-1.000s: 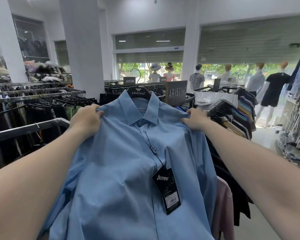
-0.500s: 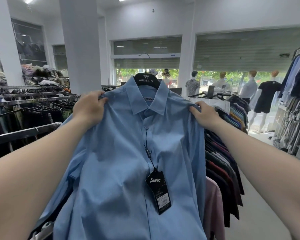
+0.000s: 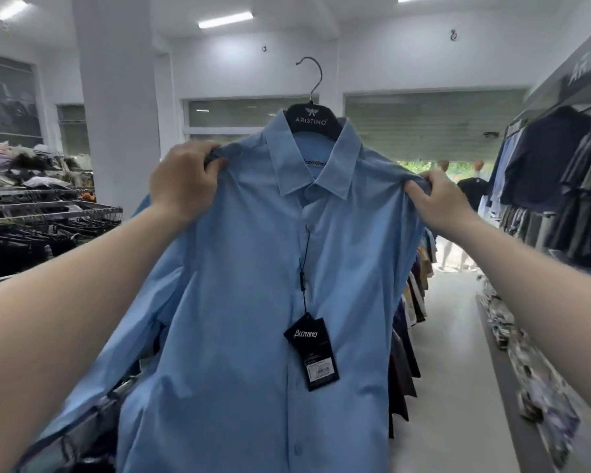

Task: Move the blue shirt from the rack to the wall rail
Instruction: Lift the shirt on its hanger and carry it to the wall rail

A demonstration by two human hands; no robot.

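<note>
- Up in the middle of the frame, the blue shirt (image 3: 253, 285) hangs on a black hanger (image 3: 312, 121) printed with white lettering, its buttoned front facing the camera and filling most of the centre and lower part of the frame.
- The left hand (image 3: 183, 180) is closed on the shirt's shoulder at centre left, fabric bunched under the fingers.
- The right hand (image 3: 440, 198) pinches the other shoulder at centre right, thumb and fingers shut on the cloth.
- The hanger's wire hook (image 3: 310, 76) stands free against the white wall, touching no rail.
- A black price tag (image 3: 313, 351) dangles on a thin cord from the placket, lying against the shirt front (a white barcode label shows on its lower part).
- Behind and below the shirt, toward the lower right of centre, a row of dark and coloured garments (image 3: 408, 336) hangs on the rack; the rack's own bar is hidden.
- At the right edge of the frame, the wall rail (image 3: 560, 109) carries dark and pale shirts, well apart from the held shirt.
- A white pillar (image 3: 116, 97) rises in the upper left, with more crowded racks (image 3: 41, 213) at the left edge.
</note>
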